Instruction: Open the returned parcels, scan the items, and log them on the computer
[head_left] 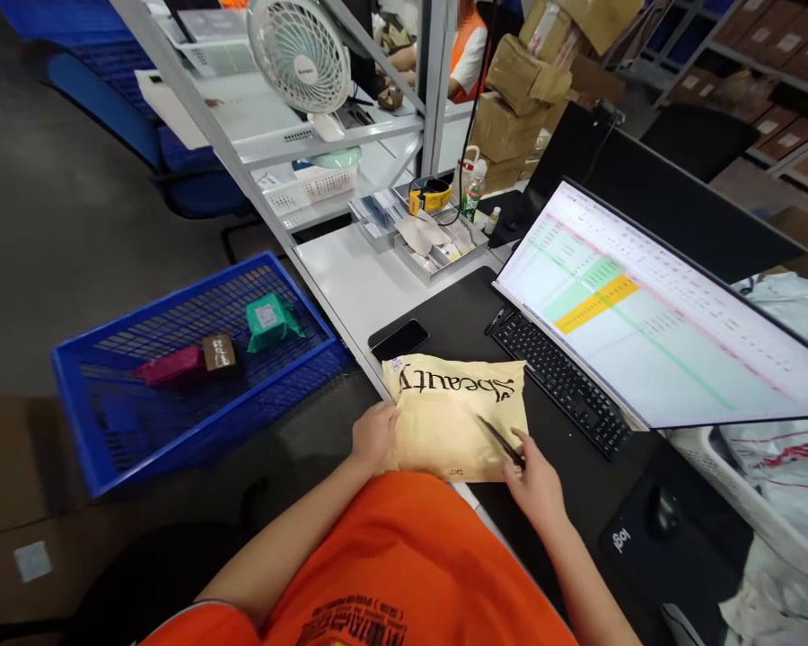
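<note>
Pale yellow mailer (452, 423) — black-lettered, wrinkled.

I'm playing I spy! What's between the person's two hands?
In the head view, the packet lies between the left hand and right hand; the right holds a black tool over it.

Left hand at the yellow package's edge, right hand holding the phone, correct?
Not quite: the head view shows the right hand holding a slim dark tool, not the phone. The left hand is at the edge of the yellow package.

Warehouse workstation, stacked cartons (504, 127), storage shelves (768, 71)
</note>
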The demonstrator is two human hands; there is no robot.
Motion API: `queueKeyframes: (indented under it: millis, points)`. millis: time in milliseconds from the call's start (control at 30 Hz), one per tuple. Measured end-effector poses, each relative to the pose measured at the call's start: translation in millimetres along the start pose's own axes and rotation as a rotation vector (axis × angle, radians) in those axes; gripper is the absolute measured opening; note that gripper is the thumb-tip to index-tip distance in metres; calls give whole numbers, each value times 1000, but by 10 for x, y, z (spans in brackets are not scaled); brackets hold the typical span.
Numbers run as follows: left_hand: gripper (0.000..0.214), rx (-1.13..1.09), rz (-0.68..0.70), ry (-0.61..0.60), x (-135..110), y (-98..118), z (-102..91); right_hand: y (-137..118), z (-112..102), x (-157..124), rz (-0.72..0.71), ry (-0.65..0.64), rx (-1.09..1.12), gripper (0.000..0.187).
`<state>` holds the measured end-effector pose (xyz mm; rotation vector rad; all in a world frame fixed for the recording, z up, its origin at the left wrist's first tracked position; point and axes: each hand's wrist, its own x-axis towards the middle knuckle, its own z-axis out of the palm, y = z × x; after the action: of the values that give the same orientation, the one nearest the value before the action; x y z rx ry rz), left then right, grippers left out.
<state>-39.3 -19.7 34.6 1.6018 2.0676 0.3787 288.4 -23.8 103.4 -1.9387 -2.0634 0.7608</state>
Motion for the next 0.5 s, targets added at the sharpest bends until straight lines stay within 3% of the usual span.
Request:
queueKeyframes:
  millis: [167, 267, 367, 433, 500]
  points:
    - [33, 44, 134, 0, -11, 50, -190, -785, 18, 342, -376, -206, -395, 43]
    - [34, 64, 218, -12, -34, 45, -254, -827, -71, 455, -473, -218, -538, 57]
    - [36, 45, 307, 13, -119, -81, -309, -276, -350, 392, -296, -136, -667, 60]
    - [37, -9, 365, 73, -182, -218, -332, 338, -575, 203, 20, -23, -770, 48]
    - [38, -62, 381, 118, -223, -346, -336, 960, -731, -88, 296, 39, -745, 48]
